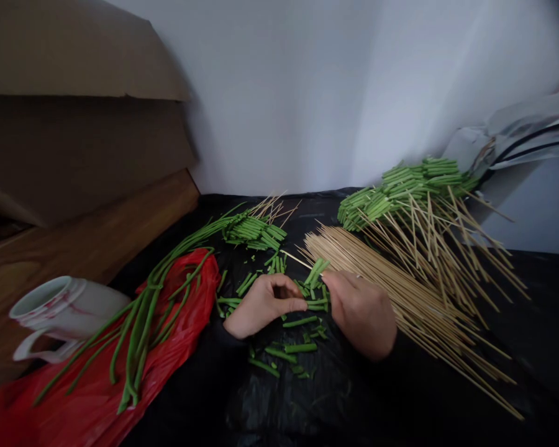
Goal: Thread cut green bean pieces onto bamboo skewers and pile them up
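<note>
My left hand [263, 303] is closed in a pinch on a short cut green bean piece [315, 305]. My right hand [361, 310] grips a bamboo skewer [294, 257] that carries several bean pieces [317, 271] near its far end. The two hands nearly touch over a black plastic sheet [242, 397]. Loose cut bean pieces [286, 354] lie scattered below and around them.
Long whole green beans [144, 316] lie on a red plastic bag [74, 397] at the left, beside a white mug [58, 310]. Bare skewers [428, 304] fan out at the right. Finished bean skewers are stacked at the back right [400, 192] and back centre [254, 231]. Cardboard [74, 112] stands back left.
</note>
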Available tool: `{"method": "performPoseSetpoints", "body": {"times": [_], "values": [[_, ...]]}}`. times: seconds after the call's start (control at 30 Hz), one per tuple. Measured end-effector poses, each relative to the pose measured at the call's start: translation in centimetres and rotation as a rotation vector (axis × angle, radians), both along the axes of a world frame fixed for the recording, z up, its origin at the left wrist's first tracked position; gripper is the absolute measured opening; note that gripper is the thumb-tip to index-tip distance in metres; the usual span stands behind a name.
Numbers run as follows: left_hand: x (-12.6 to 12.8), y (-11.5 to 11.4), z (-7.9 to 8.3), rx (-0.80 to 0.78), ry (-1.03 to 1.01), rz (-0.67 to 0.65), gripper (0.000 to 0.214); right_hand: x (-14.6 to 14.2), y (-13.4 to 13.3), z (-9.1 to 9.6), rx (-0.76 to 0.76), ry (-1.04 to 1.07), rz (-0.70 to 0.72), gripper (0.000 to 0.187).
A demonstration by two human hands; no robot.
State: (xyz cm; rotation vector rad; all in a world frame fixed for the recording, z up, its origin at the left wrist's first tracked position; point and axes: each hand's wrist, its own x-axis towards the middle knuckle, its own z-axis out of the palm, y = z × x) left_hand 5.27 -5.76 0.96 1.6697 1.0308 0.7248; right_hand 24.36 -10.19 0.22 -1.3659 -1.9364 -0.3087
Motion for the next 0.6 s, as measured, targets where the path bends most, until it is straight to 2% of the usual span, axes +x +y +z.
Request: {"method": "performPoseSetpoints", "body": {"times": [0.1, 0.2, 0.3, 0.37, 0.47, 0.6], "values": [[-0.2, -0.2, -0.1, 0.252, 0.316, -0.149, 0.022, 0.3, 0.3, 0.0, 0.010, -0.008, 0.010, 0.023], [-0.3, -0.3, -0.2, 0.366, 0.497, -0.230, 0.020, 0.3, 0.3, -0.1, 0.014, -0.023, 0.016, 0.023], [-0.4, -0.3, -0.1, 0.362, 0.511, -0.256, 0.014, 0.1, 0.2, 0.0, 0.019, -0.027, 0.014, 0.023], [-0.4, -0.1, 0.0, 0.320, 0.420, -0.232, 0.012, 0.1, 0.1, 0.0, 0.027, -0.019, 0.009, 0.023], [-0.7, 0.4, 0.2, 0.215, 0.211, -0.054, 0.012, 0.1, 0.1, 0.2, 0.046, 0.008, 0.003, 0.023], [-1.4, 1.3, 0.4, 0.079, -0.121, 0.375, 0.017, 0.0, -0.2, 0.4, 0.052, 0.037, 0.020, 0.024]]}}
